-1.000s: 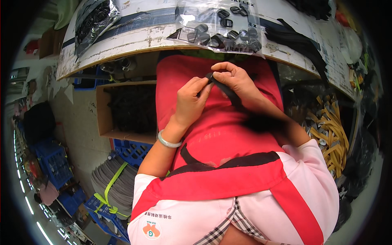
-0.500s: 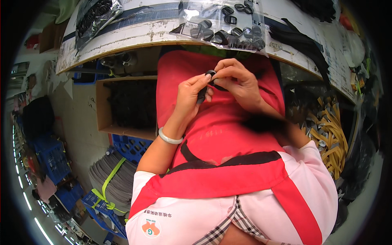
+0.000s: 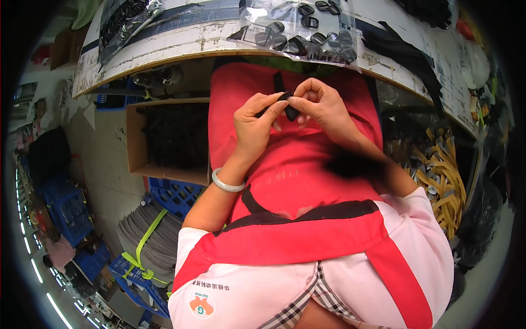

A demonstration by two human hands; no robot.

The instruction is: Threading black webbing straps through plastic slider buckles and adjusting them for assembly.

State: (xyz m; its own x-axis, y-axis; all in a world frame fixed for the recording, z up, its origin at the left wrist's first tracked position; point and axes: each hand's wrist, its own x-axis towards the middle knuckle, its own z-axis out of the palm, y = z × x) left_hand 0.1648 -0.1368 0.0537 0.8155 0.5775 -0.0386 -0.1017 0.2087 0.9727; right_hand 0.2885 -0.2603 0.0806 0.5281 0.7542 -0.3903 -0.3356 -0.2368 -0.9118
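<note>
Both of my hands meet over my red apron (image 3: pixel 296 164), just below the worktable edge. My left hand (image 3: pixel 256 127) pinches a small black plastic part (image 3: pixel 289 109) with thumb and forefinger. My right hand (image 3: pixel 320 104) grips the same black part from the other side, fingers curled over it. A black strap (image 3: pixel 278 82) runs up from the part toward the table. A pale bangle (image 3: pixel 227 183) circles my left wrist.
A clear bag of black plastic buckles (image 3: pixel 307 30) lies on the white worktable (image 3: pixel 192 38). A cardboard box of black parts (image 3: pixel 172 134) stands at my left. Yellow straps (image 3: pixel 438 181) fill a bin at my right. Blue crates (image 3: pixel 175 194) and a tied bundle (image 3: pixel 150 241) sit on the floor.
My hands have shifted a little while working the black part between the fingertips; the strap that hung down over the apron is now drawn up above the part.
</note>
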